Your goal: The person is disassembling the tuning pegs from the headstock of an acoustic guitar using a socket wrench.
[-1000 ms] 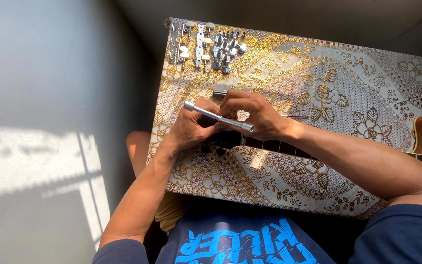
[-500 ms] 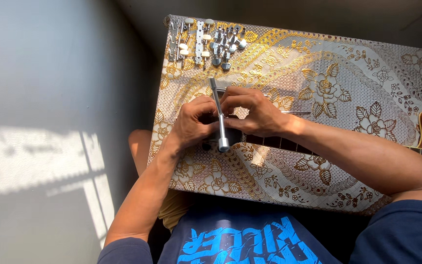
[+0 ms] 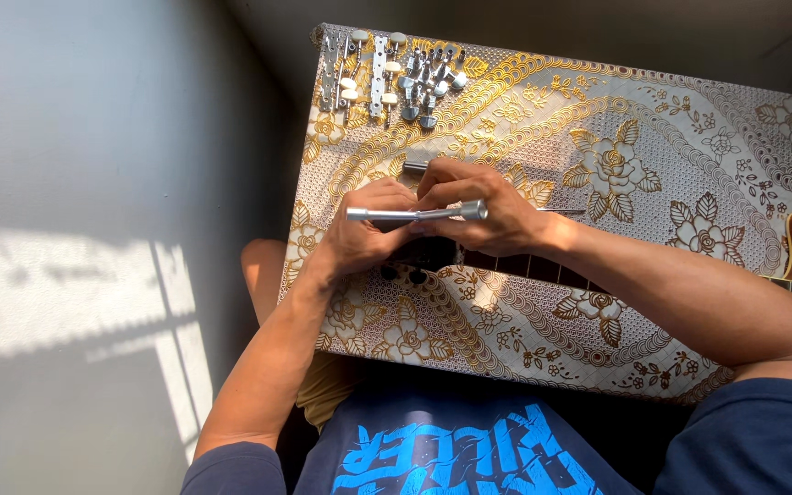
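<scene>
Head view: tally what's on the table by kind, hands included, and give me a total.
Hands: 2, left hand and right hand
Metal socket wrench, held in both hands: 1
Guitar neck on the patterned tablecloth: 1
Pile of tuning pegs, far corner: 1 pile, pieces too small to count
Total: 5

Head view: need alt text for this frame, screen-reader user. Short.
Two bare hands, left hand and right hand, grip a silver metal T-shaped socket wrench over the dark headstock of a guitar neck lying on a gold-and-white floral tablecloth. Silver tuning pegs with cream knobs lie at the cloth's far-left corner.
</scene>
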